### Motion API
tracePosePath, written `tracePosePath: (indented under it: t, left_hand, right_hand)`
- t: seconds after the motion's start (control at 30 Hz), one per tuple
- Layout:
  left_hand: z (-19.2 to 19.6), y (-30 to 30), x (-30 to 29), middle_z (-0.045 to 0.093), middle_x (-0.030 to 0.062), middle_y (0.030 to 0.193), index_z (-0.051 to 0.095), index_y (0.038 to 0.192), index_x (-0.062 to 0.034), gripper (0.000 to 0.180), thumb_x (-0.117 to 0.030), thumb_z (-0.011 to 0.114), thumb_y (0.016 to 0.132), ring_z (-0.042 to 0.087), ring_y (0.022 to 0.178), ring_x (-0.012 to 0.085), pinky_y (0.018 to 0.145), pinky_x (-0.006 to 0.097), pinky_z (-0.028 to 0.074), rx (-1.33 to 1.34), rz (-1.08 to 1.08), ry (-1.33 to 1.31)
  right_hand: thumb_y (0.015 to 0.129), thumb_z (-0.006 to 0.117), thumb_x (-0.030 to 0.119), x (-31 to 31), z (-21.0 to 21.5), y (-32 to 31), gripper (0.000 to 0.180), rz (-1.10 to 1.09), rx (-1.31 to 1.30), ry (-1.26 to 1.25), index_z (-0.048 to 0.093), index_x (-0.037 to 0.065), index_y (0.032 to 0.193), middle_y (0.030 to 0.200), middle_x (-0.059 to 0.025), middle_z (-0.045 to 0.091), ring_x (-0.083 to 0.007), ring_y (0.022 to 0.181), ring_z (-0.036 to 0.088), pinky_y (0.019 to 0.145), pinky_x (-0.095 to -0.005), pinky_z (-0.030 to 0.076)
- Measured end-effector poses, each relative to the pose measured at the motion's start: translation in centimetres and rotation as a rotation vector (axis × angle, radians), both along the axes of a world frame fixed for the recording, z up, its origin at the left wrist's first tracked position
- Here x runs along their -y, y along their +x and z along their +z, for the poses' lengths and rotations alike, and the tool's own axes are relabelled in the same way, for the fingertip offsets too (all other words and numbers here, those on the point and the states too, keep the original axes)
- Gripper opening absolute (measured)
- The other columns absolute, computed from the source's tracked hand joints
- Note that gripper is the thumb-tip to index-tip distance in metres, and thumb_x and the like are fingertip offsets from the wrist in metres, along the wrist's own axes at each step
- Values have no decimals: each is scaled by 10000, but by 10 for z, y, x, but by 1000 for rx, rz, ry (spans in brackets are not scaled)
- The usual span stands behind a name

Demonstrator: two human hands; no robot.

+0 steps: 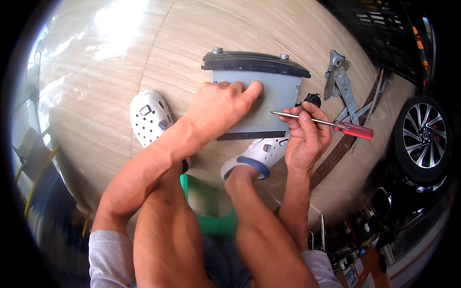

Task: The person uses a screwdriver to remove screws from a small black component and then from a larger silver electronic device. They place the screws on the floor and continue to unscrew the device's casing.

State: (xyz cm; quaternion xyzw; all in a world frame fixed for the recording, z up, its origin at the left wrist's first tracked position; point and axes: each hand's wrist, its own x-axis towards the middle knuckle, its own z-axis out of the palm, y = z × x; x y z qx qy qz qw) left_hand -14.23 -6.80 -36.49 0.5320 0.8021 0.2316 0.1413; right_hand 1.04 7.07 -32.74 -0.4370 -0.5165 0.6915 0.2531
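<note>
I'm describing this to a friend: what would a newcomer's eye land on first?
Probably the grey panel with a dark bar along its far edge, near the center, with the left hand over it. Next, the red-handled screwdriver in the right hand, its tip pointing left. The spoked wheel at far right and the white clog left of the panel also stand out.

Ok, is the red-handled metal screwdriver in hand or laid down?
In hand: the right hand holds the screwdriver by its shaft, tip pointing left over the flat grey metal unit. Cannot tell whether they touch.
</note>
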Motion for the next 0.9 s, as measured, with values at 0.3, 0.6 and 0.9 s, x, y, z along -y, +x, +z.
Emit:
tracePosePath:
  t: [0.3,0.6,0.9]
  left_hand:
    - [3,-12,3,698,126,759,559,1051,-81,132,-130,588,931,708,674,329,587,439,551,205,51,-52]
    - [-39,-58,94,710,243,955,673,1061,-15,355,-330,509,1063,689,850,406,758,470,521,385,774,-312]
    - [-85,-67,86,653,203,1020,659,1034,-43,142,-165,605,985,639,937,430,800,486,525,181,579,-243]
  right_hand:
    - [945,610,16,10,10,22,245,-7,27,86,605,-103,1158,943,-230,703,-310,829,715,718,-400,630]
    - [947,613,10,-27,-7,37,234,-105,148,20,607,-103,1152,940,-196,692,-281,819,717,709,-370,639]
    - [953,618,28,-25,-21,22,248,-38,201,46,609,-108,1160,952,-181,687,-268,812,715,708,-359,636]
